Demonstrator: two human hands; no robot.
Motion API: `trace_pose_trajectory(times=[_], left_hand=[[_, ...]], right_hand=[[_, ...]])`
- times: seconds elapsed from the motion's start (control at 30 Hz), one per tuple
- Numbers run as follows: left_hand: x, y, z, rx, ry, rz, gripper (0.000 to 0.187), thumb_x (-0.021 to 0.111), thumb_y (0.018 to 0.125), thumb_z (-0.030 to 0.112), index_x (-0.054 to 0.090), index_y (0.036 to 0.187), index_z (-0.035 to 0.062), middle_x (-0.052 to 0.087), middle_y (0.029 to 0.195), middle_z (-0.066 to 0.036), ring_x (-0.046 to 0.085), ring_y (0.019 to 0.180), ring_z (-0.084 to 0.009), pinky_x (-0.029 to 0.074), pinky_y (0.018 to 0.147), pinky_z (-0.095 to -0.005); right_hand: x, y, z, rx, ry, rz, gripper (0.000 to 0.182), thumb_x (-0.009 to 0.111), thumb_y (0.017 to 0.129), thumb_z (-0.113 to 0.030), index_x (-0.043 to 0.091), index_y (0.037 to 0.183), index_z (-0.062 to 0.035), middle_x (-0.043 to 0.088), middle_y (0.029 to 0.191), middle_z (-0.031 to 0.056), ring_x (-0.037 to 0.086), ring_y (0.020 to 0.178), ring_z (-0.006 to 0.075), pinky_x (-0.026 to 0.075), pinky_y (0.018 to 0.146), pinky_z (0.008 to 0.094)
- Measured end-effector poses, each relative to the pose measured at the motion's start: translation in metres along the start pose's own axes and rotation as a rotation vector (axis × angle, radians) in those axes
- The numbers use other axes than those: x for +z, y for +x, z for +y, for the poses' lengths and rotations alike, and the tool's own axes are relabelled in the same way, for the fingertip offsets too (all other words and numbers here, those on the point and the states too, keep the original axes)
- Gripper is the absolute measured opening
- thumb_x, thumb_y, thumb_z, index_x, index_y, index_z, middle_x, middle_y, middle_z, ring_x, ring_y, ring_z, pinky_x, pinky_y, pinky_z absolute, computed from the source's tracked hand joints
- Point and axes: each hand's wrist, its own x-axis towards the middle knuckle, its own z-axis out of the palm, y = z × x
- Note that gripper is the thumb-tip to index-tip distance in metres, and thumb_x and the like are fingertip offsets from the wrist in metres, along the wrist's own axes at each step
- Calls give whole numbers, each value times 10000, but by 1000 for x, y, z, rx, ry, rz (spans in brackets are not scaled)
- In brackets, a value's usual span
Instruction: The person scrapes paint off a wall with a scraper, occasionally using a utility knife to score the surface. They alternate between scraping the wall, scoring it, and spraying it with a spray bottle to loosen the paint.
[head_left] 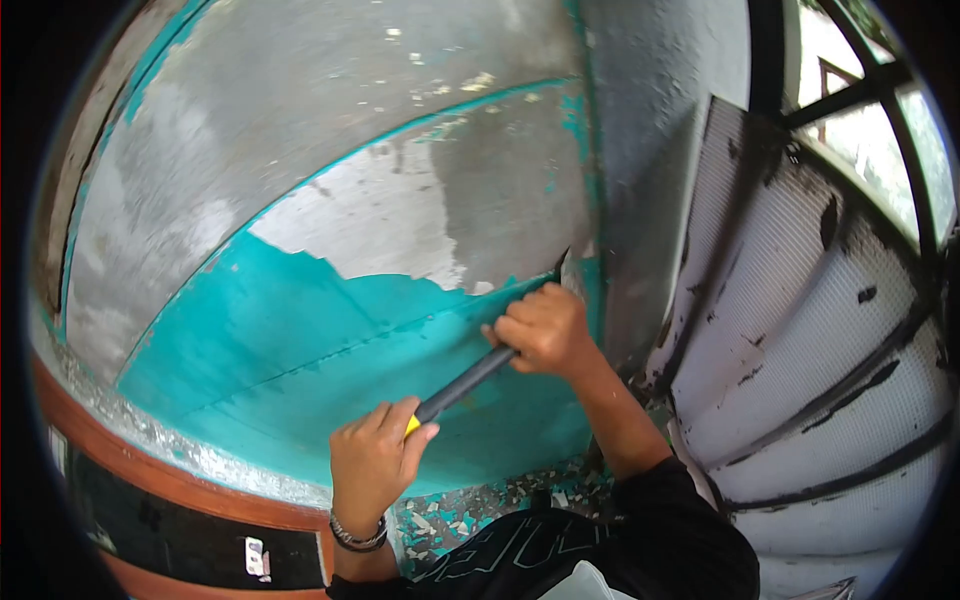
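Both of my hands grip a long-handled scraper [465, 383] with a dark handle and a yellow part near its lower end. My left hand [375, 455], wearing a metal band at the wrist, is closed around that lower end. Further up, my right hand [545, 328] wraps the tool close to its head [566, 264]. The head is at the upper right edge of the teal paint [330, 335], partly hidden by my right hand. Above the ragged paint edge lies bare grey wall [510, 190], with a paler patch [365, 215] to the left.
Teal and grey paint flakes [450, 520] lie scattered below the wall. An orange-brown wooden frame [190, 490] runs along the lower left. On the right stand ribbed whitish panels [800, 330] with dark stained bars, beneath a dark-framed window [860, 110].
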Motion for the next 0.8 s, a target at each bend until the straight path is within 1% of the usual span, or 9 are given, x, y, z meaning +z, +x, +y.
trace_pose_trajectory(times=[0.07,0.13,0.27,0.4,0.43,0.47,0.53,0.7,0.8], left_hand=[[-3,-26,-8,-82,-108,-36,288,671,872,280,608,1055,67,617,739,-99,626,629,-304,469,547,-394],[2,-55,-17,-180,-396,-144,298,642,891,215,586,1118,30,644,792,-151,642,683,-351,491,588,-405],[3,-79,-8,-338,-523,-69,334,631,897,161,548,1162,-24,637,807,-187,647,688,-346,496,613,-374],[22,-79,4,-402,-704,50,337,591,922,101,518,1210,-60,597,762,-142,594,637,-218,474,610,-317],[28,-76,5,-456,-818,23,330,569,940,100,513,1219,-66,563,736,-99,538,631,-149,454,596,-288],[35,-72,5,-455,-820,23,330,569,940,100,513,1219,-66,563,736,-99,538,631,-149,454,596,-288],[45,-55,5,-406,-960,81,324,563,951,111,513,1222,-60,542,718,-77,513,622,-125,444,586,-270],[34,-4,2,-229,-951,164,286,552,976,163,532,1184,-33,510,674,-32,470,575,-105,388,528,-268],[33,-2,7,-254,-1015,138,296,552,980,175,531,1196,-26,515,680,-33,478,578,-110,394,536,-259]], right_hand=[[6,9,-15,-72,87,-21,178,668,578,-165,495,619,-154,441,586,-21,509,540,154,363,553,304],[18,17,-26,-170,123,-52,286,739,663,-127,461,598,-149,411,563,-8,471,505,156,340,522,304],[25,45,-40,-279,179,-119,208,671,564,-134,473,623,-153,423,593,-27,488,570,148,367,580,289],[24,83,-32,-395,168,-195,197,656,547,-170,480,633,-153,431,602,-27,510,607,157,383,617,293],[22,90,-26,-431,185,-293,206,659,541,-185,480,635,-150,440,607,-25,521,621,164,388,631,297],[21,95,-20,-464,201,-392,216,663,534,-200,480,637,-147,449,612,-22,532,634,170,394,644,301],[13,108,-6,-507,134,-389,235,673,521,-220,482,636,-145,477,615,-20,539,624,182,409,644,312],[-17,155,20,-519,44,-347,215,708,503,-177,540,636,-153,538,621,-28,568,636,186,409,646,323],[-24,158,19,-510,6,-391,216,706,498,-182,537,629,-157,540,624,-29,568,635,186,407,649,327]])
